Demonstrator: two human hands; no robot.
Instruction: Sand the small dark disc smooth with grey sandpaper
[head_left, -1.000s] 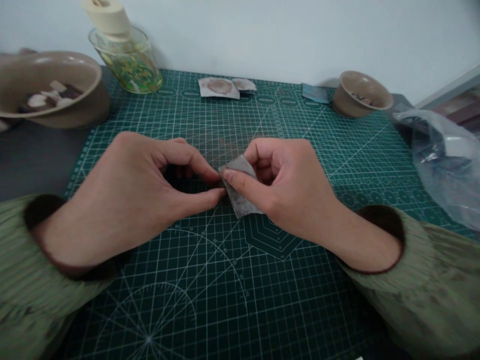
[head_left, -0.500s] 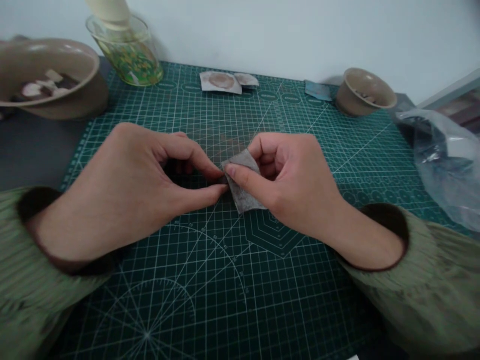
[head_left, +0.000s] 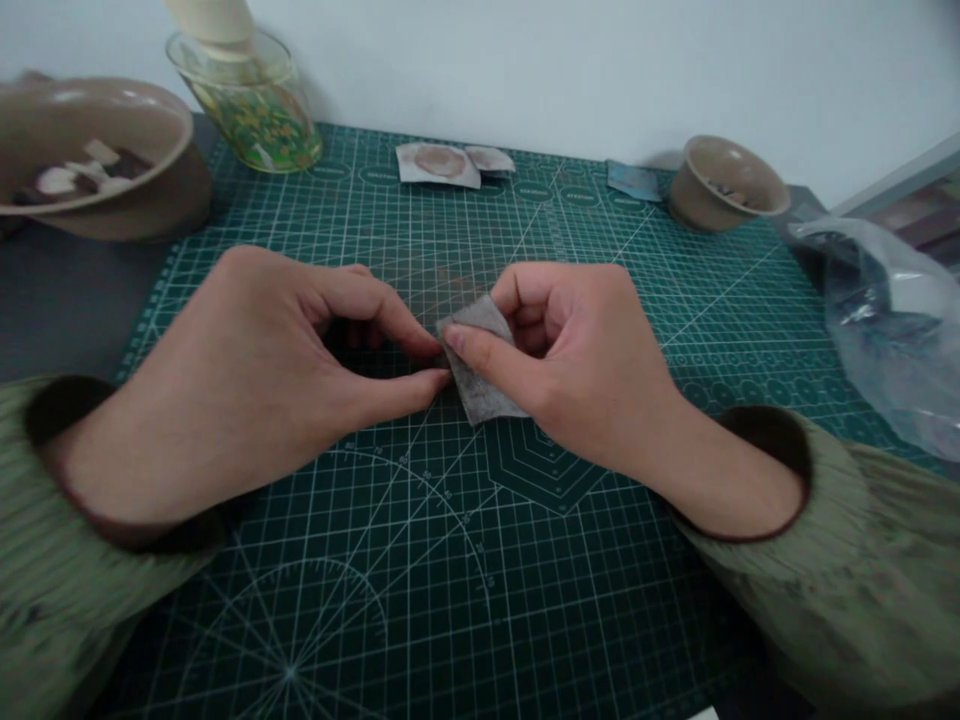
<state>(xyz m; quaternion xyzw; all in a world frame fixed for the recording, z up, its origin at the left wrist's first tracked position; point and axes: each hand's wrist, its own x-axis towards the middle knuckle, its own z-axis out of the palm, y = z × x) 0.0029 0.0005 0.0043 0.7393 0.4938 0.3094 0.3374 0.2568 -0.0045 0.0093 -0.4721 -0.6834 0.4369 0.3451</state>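
Observation:
My right hand [head_left: 581, 360] is closed on a small grey sheet of sandpaper [head_left: 484, 390], its thumb lying flat on the sheet's near face. Opposite it, my left hand [head_left: 292, 360] pinches thumb and forefinger together at the sandpaper's left edge. A small dark piece seems to sit between those fingertips, mostly hidden by the fingers and the sheet, so its kind is unclear. Both hands are just above the green cutting mat [head_left: 420, 620], near its middle.
Behind the hands lie white paper pieces with brown round stains [head_left: 439, 165] and a blue-grey sheet [head_left: 634, 181]. A large bowl of small pieces [head_left: 161, 205], a patterned glass [head_left: 277, 135], a small bowl [head_left: 694, 195] and a clear plastic bag [head_left: 877, 330] stand around the mat.
The whole view has shifted very slightly, so everything sits a touch further left. Both hands keep the same grip, with the sandpaper still against the left fingertips.

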